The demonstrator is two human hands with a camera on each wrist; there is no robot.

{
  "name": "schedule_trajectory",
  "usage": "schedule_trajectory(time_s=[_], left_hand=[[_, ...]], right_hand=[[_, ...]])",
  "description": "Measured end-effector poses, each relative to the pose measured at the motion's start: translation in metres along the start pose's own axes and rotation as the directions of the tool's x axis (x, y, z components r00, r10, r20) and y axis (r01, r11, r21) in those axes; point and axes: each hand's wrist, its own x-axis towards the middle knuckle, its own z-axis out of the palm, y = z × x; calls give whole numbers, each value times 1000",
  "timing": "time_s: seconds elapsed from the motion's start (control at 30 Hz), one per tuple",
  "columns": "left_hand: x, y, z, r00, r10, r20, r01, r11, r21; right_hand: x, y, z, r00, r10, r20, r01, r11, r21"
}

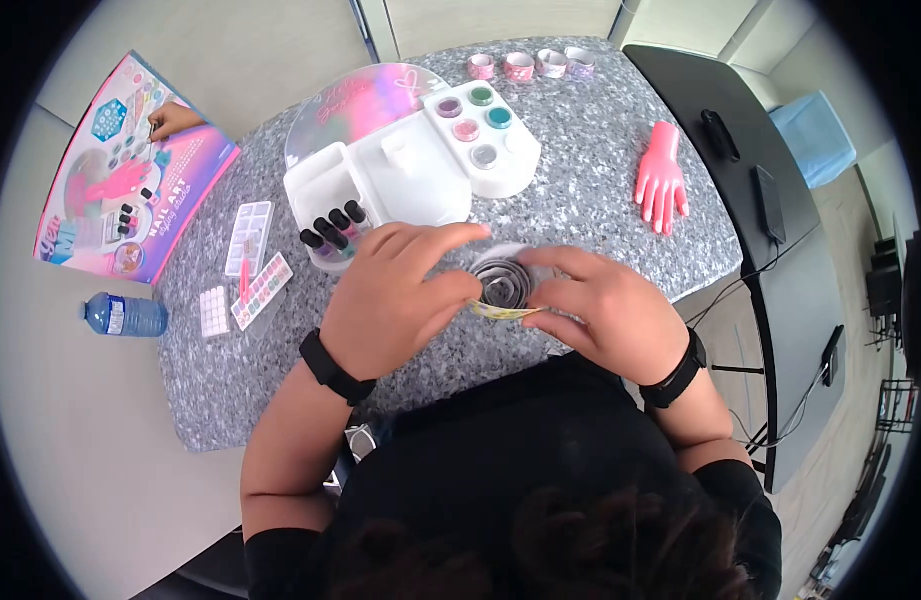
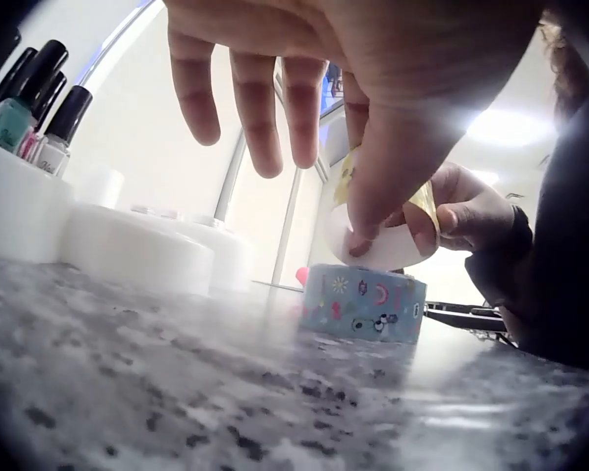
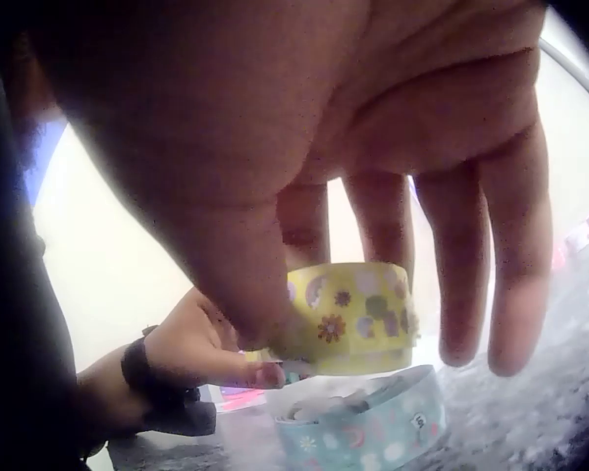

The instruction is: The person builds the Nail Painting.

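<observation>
Your left hand [image 1: 406, 285] and right hand [image 1: 609, 312] both pinch the yellow flower-printed flexible strip [image 3: 363, 316] between thumb and fingers, curved just above the light-blue picture-printed ring-shaped band [image 2: 361, 304]; whether they touch, you cannot tell. A slackened pinch could let the strip spring open; a low knuckle could knock the band. Beyond the band stands the white plastic tray [image 1: 446, 212]; farther right, the pink plastic model hand [image 1: 663, 185].

To your left, a water bottle [image 1: 127, 315] is near the nail-art box [image 1: 126, 185]. On your right lies a pink model hand [image 1: 663, 184].
</observation>
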Motion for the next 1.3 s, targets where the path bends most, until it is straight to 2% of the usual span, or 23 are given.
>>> schedule_trajectory(time_s=[0.03,0.17,0.27,0.33,0.43,0.63,0.7,0.87,0.93,1.07,1.17,1.23,1.3], left_hand=[[0,0,1,1000,-3,0,3,1000,1],[-1,-1,4,1000,-8,18,8,1000,-13],[-3,-2,4,999,-4,47,5,1000,-8],[-5,-3,6,998,-2,67,2,1000,3],[-6,-4,8,997,-17,81,15,999,31],[-7,-12,0,994,-25,105,26,1000,-6],[-6,-14,-6,990,3,139,11,995,-97],[-7,-13,-3,982,-9,187,22,998,-66],[-9,-16,1,981,-9,195,19,999,-51],[-10,-16,3,976,-58,208,77,993,-85],[-8,-14,1,972,-78,223,108,986,-129],[-8,-14,0,970,-84,228,123,979,-161],[-9,-15,1,980,-76,186,113,973,-202]], right_hand=[[0,-2,-1,998,58,30,-59,998,30],[-1,1,2,999,40,2,-41,999,18],[-3,0,4,996,94,-5,-94,995,17],[-4,0,2,994,97,57,-99,995,24],[-4,-2,2,992,104,72,-104,995,-1],[-3,-3,1,995,76,63,-76,997,-4],[-5,-2,2,995,72,74,-74,997,15],[-4,-1,3,993,36,113,-42,998,53],[-4,0,6,998,-44,51,45,999,-16],[-4,-1,6,995,-16,95,17,1000,-11],[-4,3,14,997,-34,69,36,999,-37],[-4,6,20,998,20,52,-17,998,-63],[-2,10,23,999,22,42,-19,996,-89]])
